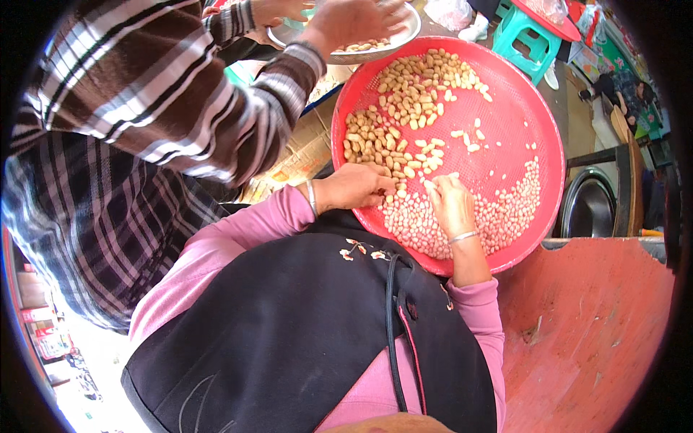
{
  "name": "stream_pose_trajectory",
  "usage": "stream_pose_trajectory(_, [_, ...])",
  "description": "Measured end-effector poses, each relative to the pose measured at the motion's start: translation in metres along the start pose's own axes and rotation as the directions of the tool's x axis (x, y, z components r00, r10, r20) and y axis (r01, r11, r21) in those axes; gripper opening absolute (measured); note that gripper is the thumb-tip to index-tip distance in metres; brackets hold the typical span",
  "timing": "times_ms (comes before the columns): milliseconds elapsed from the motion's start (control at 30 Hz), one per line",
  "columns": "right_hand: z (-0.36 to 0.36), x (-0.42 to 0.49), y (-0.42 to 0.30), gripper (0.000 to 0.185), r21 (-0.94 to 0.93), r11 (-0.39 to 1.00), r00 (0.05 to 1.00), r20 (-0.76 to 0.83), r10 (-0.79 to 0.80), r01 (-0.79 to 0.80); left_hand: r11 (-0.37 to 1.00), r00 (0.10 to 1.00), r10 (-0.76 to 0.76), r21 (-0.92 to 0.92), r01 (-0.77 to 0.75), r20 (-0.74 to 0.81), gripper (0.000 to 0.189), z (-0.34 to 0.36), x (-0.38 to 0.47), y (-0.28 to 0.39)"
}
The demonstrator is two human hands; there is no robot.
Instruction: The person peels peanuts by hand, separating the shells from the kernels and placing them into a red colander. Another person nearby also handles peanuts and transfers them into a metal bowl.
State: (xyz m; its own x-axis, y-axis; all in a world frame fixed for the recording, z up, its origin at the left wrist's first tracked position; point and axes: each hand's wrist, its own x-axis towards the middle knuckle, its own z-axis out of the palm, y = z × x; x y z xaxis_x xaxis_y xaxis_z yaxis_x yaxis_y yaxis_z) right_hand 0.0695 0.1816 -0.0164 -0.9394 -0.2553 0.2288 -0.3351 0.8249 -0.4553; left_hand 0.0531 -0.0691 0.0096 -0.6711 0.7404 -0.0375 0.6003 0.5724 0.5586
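Observation:
A round red plastic sieve tray (547, 216) lies before me, its near rim against my black apron. Unshelled peanuts (373, 135) are heaped along its left and far sides. Shelled pink peanut kernels (417, 222) cover the near part and curve up the right side. My left hand (357, 185) reaches over the left rim, fingers curled down at the border between pods and kernels; what they hold is hidden. Above the kernels, my right hand (452, 204) has bent fingers, with a small pale piece at the fingertips. Whether it is gripped is unclear.
Close on my left, a person in a striped sleeve (287, 81) moves blurred hands over a metal bowl (416, 27) holding peanuts. A teal plastic stool (528, 40) stands beyond the tray. To the right are a metal basin (589, 203) and a worn red board (590, 303).

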Motion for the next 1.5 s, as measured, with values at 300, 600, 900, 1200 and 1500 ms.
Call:
stream_pose_trajectory(300, [0.016, 0.017, 0.0, 0.018, 0.301, 0.953, 0.999, 0.022, 0.027, -0.032, 0.953, 0.842, 0.025, 0.267, 0.142, -0.539, 0.019, -0.002, 0.062, -0.059])
stream_pose_trajectory(600, [-0.033, 0.05, 0.059, 0.024, 0.172, 0.977, 0.93, -0.322, 0.179, -0.128, 0.91, 0.889, 0.383, 0.265, -0.318, -0.249, 0.05, 0.006, 0.077, -0.009])
stream_pose_trajectory(900, [0.005, 0.061, 0.101, 0.045, -0.15, 0.975, 0.955, -0.273, 0.118, -0.163, 0.763, 0.851, 0.521, 0.412, -0.498, 0.064, 0.065, 0.026, 0.098, -0.025])
stream_pose_trajectory(1200, [0.047, 0.099, 0.036, 0.053, -0.072, 0.995, 0.994, -0.094, 0.062, -0.069, 0.784, 0.953, 0.186, 0.621, 0.001, -0.237, 0.055, -0.019, 0.114, -0.085])
stream_pose_trajectory(1500, [-0.019, 0.067, 0.077, 0.023, 0.227, 0.967, 0.952, -0.255, 0.171, -0.113, 0.977, 0.969, 0.212, 0.024, -0.211, -0.124, 0.022, -0.053, 0.069, -0.061])
